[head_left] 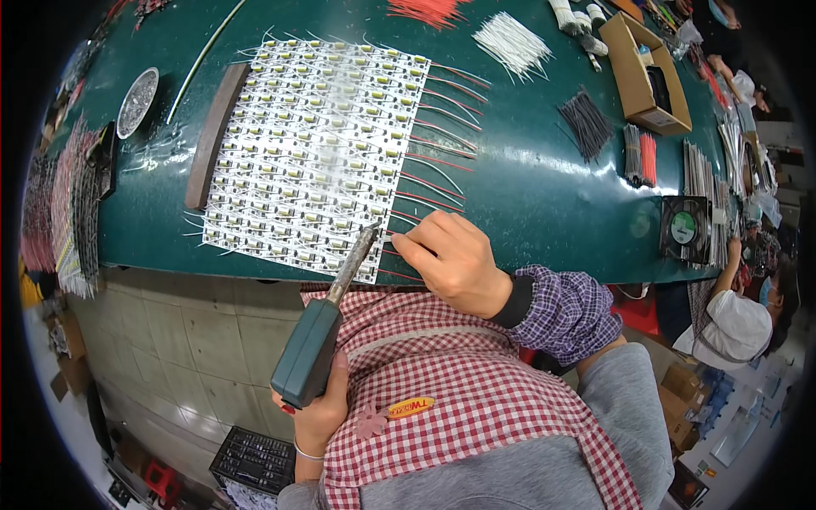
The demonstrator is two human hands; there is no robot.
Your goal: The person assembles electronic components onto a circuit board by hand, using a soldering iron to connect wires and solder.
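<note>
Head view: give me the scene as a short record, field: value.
left hand: holds iron, tip at board's lower right
right hand: at board's right edge, fingers bent; grip unclear
board: white, many small parts, on green table
wires: red and white, off board's right edge
bar: dark, along board's left edge
tip contact: cannot tell

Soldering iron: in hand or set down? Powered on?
In hand: left hand grips its green handle, tip at the circuit-board panel. Power: cannot tell.
</note>
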